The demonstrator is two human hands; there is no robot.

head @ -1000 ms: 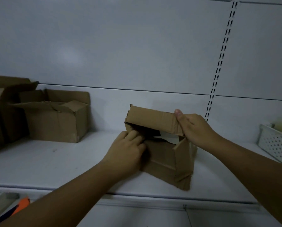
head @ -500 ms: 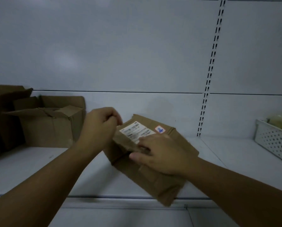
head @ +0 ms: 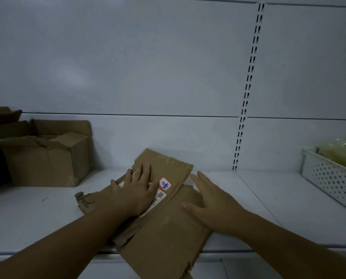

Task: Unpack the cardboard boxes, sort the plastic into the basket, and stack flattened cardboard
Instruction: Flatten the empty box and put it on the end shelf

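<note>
I see a white metal shelf [head: 47, 222] in dim, bluish light, backed by plain pale wall panels [head: 127, 57]. A slotted upright strip [head: 248, 83] runs down the back panel, right of centre, to the shelf.

Box [head: 164, 228] was upright and open 1 s ago w/ my hands on its flaps; half a sec ago I was folding it over. Now it's flat on the shelf [head: 268, 208], near end past the front edge. My left hand [head: 135, 190] and right hand [head: 212, 204] went from gripping to palms-down, fingers spread.
</note>
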